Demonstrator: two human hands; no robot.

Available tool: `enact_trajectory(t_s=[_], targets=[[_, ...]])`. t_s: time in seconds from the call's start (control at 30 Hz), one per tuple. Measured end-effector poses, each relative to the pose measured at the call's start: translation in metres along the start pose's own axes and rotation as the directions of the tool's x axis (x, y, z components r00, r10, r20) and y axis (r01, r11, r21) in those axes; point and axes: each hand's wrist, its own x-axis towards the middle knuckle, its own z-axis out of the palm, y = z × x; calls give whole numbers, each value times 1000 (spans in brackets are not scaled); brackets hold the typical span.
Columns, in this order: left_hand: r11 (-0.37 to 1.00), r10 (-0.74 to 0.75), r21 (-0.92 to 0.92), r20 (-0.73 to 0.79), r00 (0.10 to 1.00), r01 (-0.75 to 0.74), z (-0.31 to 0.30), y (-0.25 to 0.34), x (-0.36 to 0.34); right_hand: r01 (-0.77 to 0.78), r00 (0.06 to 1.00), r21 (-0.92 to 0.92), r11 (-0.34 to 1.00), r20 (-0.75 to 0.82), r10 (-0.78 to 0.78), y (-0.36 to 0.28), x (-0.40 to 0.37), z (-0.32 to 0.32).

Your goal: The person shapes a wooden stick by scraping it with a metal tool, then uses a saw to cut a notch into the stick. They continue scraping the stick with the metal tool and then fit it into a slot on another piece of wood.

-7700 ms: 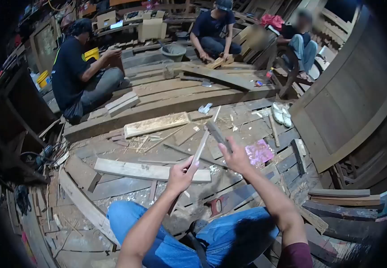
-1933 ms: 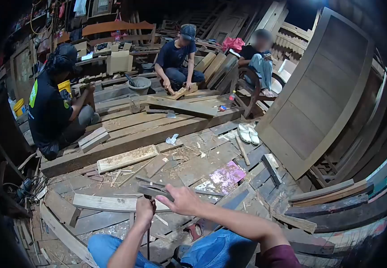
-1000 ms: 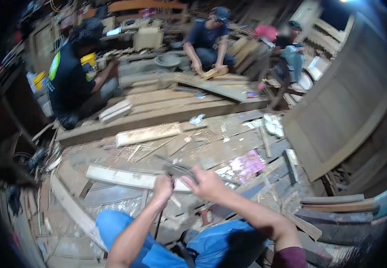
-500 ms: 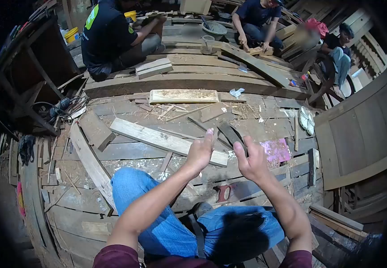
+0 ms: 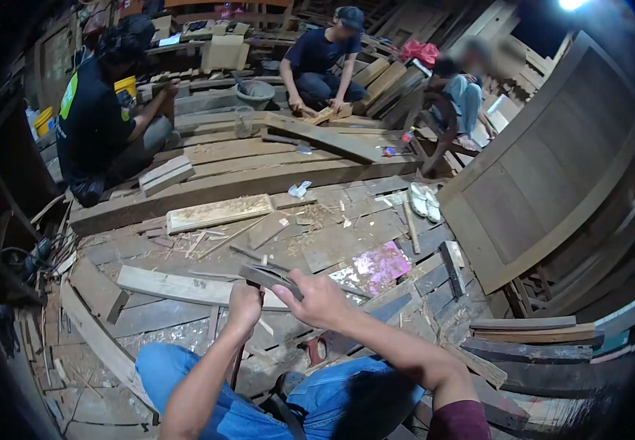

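Observation:
My right hand (image 5: 319,299) is closed around the near end of a dark, flat, block-like piece of wood (image 5: 258,276), held above the floor. Right beside it, my left hand (image 5: 244,312) makes a fist near the block's left end. A thin dark strip shows below that fist, but I cannot make out what the fingers hold. Under my right forearm lies a handsaw (image 5: 317,350) with a red handle, its blade pointing right. A long pale board (image 5: 170,284) rests on the floor left of my hands.
A carved pale panel (image 5: 218,213) and wood shavings lie ahead, near a pink sheet (image 5: 382,265) and white shoes (image 5: 424,202). A large panelled door (image 5: 530,191) leans at right. Stacked planks (image 5: 526,334) lie below it. Several people sit at the back, one working wood (image 5: 328,114).
The view has swung right and up. My hands have come together: the right now reaches across with the dark block to the left fist. Before, they were apart.

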Motion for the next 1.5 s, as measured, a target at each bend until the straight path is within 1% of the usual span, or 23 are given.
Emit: enact_trajectory(t_s=[0.07,0.1,0.17,0.2,0.37,0.47,0.5,0.63,0.73,0.77,0.87,0.9,1.0,1.03,1.1,1.13,1.17,1.27,1.3,1.33,1.4,1.43,1.5], targets=[[998,-10,-60,37,999,12,-1,-1,-1,-30,998,30,999,-49,32,4,3,0],[999,-29,-29,41,999,30,-2,1,-4,-27,998,96,995,-53,33,4,4,0],[998,-64,31,39,997,63,-3,6,-8,-67,997,65,996,-35,70,1,0,5],[999,-34,14,21,999,34,-1,5,-7,-87,996,51,995,-25,89,0,-2,5],[998,-50,-35,25,998,51,0,-6,2,11,997,48,999,-83,-7,8,4,0],[995,-69,72,38,997,67,-4,-2,-2,-79,997,96,992,5,79,1,0,2],[994,-10,109,42,999,6,-4,-7,-1,-17,1000,50,999,16,17,1,-1,2],[982,20,-183,-96,995,-37,7,-6,5,-11,994,1,1000,113,11,-1,-1,4],[990,-136,51,137,981,130,-16,-15,15,-34,999,46,998,36,32,-2,6,-2],[997,-71,53,152,986,64,-16,-20,15,-55,996,27,998,75,53,-6,4,-4],[979,72,-180,-117,991,-92,7,-20,9,10,997,22,1000,82,-12,-7,-3,8],[976,37,-207,-123,992,-62,7,-19,8,51,998,73,996,22,-53,-3,0,10],[994,-95,-47,107,990,100,-13,-16,11,-36,999,62,997,-2,36,-1,6,2],[998,-69,1,117,991,70,-13,-19,14,-83,996,62,995,38,81,-6,6,0],[989,76,-125,-54,996,-82,4,-21,10,-69,992,19,997,104,67,-10,0,7],[971,142,-174,-145,979,-167,10,-21,9,-61,989,-1,998,134,60,-12,-1,9],[976,124,-158,-154,980,-148,11,-22,12,-82,983,44,996,168,74,-10,3,6],[996,-75,43,81,994,71,-11,-9,12,-48,999,55,997,12,48,-4,11,1],[999,-20,47,118,993,14,-12,-12,13,-48,999,72,996,-4,49,-6,9,3],[998,38,-40,11,999,-37,-5,-14,12,-39,999,69,997,21,38,-7,7,6],[966,136,-189,-208,969,-176,14,-13,10,-19,998,62,998,60,15,-8,4,11],[962,79,-248,-155,985,-117,10,-5,8,-10,997,61,998,79,5,-9,4,13],[996,36,-88,13,999,-35,-9,-9,14,-40,998,62,997,46,37,-8,11,8]])
